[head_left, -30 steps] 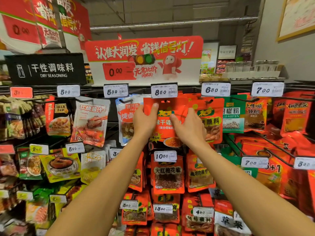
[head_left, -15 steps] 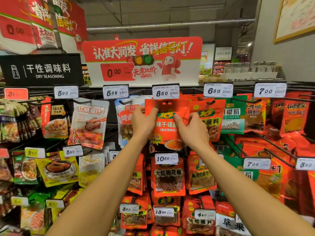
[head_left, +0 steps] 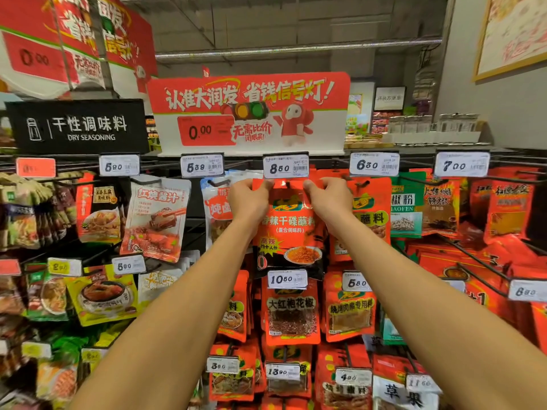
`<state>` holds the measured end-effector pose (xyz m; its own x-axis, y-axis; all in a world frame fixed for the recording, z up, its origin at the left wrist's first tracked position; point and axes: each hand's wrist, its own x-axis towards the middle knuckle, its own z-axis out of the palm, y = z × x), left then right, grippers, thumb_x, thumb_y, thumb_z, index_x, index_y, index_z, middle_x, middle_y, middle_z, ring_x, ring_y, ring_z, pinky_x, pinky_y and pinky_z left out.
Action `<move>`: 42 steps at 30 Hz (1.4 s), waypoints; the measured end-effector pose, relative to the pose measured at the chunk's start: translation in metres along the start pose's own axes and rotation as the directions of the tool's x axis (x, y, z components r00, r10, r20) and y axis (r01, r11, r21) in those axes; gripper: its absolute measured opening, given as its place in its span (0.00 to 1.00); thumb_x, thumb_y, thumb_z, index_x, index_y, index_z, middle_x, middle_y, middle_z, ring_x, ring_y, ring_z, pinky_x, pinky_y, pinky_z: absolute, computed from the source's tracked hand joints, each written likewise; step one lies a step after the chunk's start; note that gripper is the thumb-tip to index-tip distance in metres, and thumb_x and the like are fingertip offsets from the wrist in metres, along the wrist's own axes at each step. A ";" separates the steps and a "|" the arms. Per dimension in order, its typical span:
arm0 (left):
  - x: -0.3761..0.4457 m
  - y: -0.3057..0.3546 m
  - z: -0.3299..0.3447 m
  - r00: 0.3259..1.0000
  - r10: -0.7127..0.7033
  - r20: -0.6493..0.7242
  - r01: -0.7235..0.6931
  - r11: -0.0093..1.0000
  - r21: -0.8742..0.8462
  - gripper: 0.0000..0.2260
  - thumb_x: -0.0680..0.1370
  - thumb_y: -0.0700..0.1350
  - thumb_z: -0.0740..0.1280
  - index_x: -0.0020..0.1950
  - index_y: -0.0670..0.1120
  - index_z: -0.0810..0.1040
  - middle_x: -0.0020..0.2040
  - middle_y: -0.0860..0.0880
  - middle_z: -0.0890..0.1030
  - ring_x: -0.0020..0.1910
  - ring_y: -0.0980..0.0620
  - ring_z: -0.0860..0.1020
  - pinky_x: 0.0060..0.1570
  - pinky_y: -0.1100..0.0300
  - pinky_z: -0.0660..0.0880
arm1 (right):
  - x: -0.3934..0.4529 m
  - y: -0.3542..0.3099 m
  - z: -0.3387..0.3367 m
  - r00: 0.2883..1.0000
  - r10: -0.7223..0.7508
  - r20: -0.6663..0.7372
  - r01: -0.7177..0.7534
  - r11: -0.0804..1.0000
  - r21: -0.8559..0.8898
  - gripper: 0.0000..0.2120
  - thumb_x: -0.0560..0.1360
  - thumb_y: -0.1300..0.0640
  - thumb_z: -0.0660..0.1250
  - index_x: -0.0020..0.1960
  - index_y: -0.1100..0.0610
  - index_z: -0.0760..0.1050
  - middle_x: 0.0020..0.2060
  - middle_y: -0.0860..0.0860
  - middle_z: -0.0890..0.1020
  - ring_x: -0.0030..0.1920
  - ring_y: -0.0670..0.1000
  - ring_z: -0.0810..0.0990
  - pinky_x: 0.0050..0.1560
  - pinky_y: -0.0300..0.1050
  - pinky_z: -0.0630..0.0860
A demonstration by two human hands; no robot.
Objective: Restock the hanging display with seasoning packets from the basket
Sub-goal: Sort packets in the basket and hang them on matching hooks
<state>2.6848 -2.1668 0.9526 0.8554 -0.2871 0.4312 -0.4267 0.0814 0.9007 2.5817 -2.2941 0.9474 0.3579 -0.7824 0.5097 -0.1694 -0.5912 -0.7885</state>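
Pinching the top corners of a red seasoning packet (head_left: 288,229), the left hand (head_left: 248,199) and right hand (head_left: 328,199) hold it at 12 o'clock under the 8.50 price tag (head_left: 285,166); whether it is hooked is unclear, and the basket is out of view.

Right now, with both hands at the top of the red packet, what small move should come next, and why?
Probably slide the red packet back along its hook. The left hand and right hand pinch its top corners directly under the 8.50 price tag, so its hang hole seems to be at the hook.
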 end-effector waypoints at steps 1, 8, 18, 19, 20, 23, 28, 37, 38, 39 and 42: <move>0.001 -0.001 0.000 1.000 -0.004 0.007 0.004 1.000 0.011 0.16 0.77 0.53 0.73 0.38 0.41 0.81 0.35 0.46 0.83 0.36 0.46 0.80 0.39 0.49 0.78 | 0.003 0.004 0.003 1.000 0.019 0.013 -0.019 1.000 0.004 0.17 0.77 0.40 0.67 0.41 0.51 0.70 0.39 0.49 0.75 0.43 0.53 0.73 0.39 0.48 0.65; -0.004 -0.006 0.003 0.999 -0.036 0.038 0.031 0.992 0.123 0.19 0.78 0.57 0.71 0.35 0.45 0.76 0.37 0.47 0.82 0.40 0.45 0.80 0.40 0.53 0.74 | -0.003 0.009 0.008 1.000 0.029 0.001 -0.029 1.000 0.005 0.25 0.78 0.40 0.67 0.31 0.50 0.60 0.28 0.48 0.65 0.30 0.51 0.65 0.32 0.47 0.58; -0.019 -0.005 -0.025 0.994 0.110 0.020 -0.111 0.992 0.061 0.14 0.77 0.54 0.73 0.55 0.47 0.78 0.52 0.49 0.82 0.53 0.50 0.80 0.53 0.52 0.78 | -0.029 0.014 -0.023 0.997 -0.078 0.003 0.078 0.995 -0.056 0.20 0.79 0.39 0.64 0.38 0.53 0.71 0.34 0.47 0.76 0.37 0.50 0.73 0.36 0.50 0.64; -0.023 -0.003 -0.027 0.992 0.125 0.000 -0.124 0.989 0.079 0.14 0.77 0.54 0.73 0.55 0.48 0.76 0.53 0.48 0.80 0.53 0.50 0.79 0.54 0.53 0.77 | -0.031 0.015 -0.026 0.997 -0.073 0.009 0.074 0.996 -0.050 0.18 0.79 0.39 0.64 0.41 0.53 0.74 0.36 0.46 0.78 0.39 0.49 0.75 0.38 0.48 0.65; -0.026 -0.001 -0.029 0.989 0.146 -0.025 -0.143 0.985 0.093 0.13 0.76 0.53 0.73 0.54 0.48 0.74 0.53 0.48 0.79 0.52 0.50 0.77 0.53 0.54 0.76 | -0.032 0.015 -0.028 0.997 -0.072 0.009 0.072 0.997 -0.038 0.18 0.79 0.39 0.65 0.42 0.53 0.76 0.37 0.45 0.79 0.39 0.46 0.75 0.38 0.47 0.66; -0.041 0.005 -0.028 0.971 0.226 -0.074 -0.218 0.971 0.095 0.10 0.76 0.51 0.73 0.47 0.49 0.74 0.43 0.52 0.77 0.44 0.52 0.76 0.44 0.57 0.72 | -0.036 0.014 -0.036 0.996 -0.083 0.008 0.083 0.996 -0.011 0.17 0.79 0.39 0.65 0.41 0.51 0.76 0.35 0.44 0.80 0.39 0.44 0.76 0.35 0.43 0.65; -0.073 0.020 0.002 0.960 0.268 0.080 -0.270 0.963 0.020 0.10 0.76 0.53 0.72 0.37 0.51 0.79 0.35 0.53 0.81 0.36 0.53 0.80 0.40 0.52 0.78 | -0.034 0.027 -0.062 0.995 -0.102 -0.005 0.102 0.994 -0.028 0.15 0.79 0.41 0.66 0.43 0.53 0.75 0.38 0.46 0.79 0.44 0.53 0.76 0.44 0.47 0.66; -0.121 0.021 0.102 0.912 0.168 0.374 -0.212 0.974 0.080 0.20 0.79 0.46 0.69 0.70 0.44 0.77 0.67 0.47 0.80 0.64 0.50 0.78 0.69 0.52 0.72 | -0.008 0.086 -0.119 0.988 0.004 -0.153 -0.009 0.999 -0.030 0.15 0.79 0.45 0.67 0.60 0.53 0.73 0.49 0.48 0.77 0.51 0.52 0.75 0.54 0.52 0.74; -0.122 0.022 0.109 0.911 0.145 0.386 -0.208 0.969 0.129 0.22 0.80 0.47 0.69 0.73 0.44 0.74 0.71 0.46 0.77 0.69 0.48 0.75 0.71 0.54 0.70 | -0.003 0.088 -0.120 0.993 0.030 -0.113 -0.032 0.999 -0.024 0.20 0.79 0.44 0.68 0.63 0.55 0.72 0.50 0.49 0.76 0.51 0.52 0.75 0.55 0.52 0.73; -0.122 0.023 0.115 0.911 0.125 0.393 -0.200 0.967 0.156 0.24 0.80 0.47 0.68 0.75 0.43 0.72 0.73 0.46 0.75 0.71 0.47 0.73 0.72 0.54 0.68 | 0.002 0.090 -0.119 0.996 0.054 -0.065 -0.056 0.998 -0.020 0.21 0.79 0.43 0.68 0.65 0.56 0.73 0.50 0.50 0.77 0.51 0.53 0.75 0.54 0.51 0.73; -0.118 0.021 0.127 0.913 0.068 0.403 -0.144 0.976 0.162 0.23 0.80 0.47 0.68 0.74 0.44 0.73 0.71 0.45 0.77 0.70 0.46 0.74 0.70 0.51 0.70 | 0.015 0.097 -0.113 0.993 0.116 0.028 -0.114 0.993 -0.039 0.18 0.80 0.41 0.65 0.60 0.54 0.79 0.51 0.51 0.82 0.53 0.55 0.79 0.53 0.50 0.74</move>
<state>2.5373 -2.2527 0.9141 0.6335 -0.6409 0.4335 -0.5873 -0.0335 0.8087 2.4671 -2.3852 0.9170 0.3615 -0.8396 0.4054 -0.2450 -0.5050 -0.8276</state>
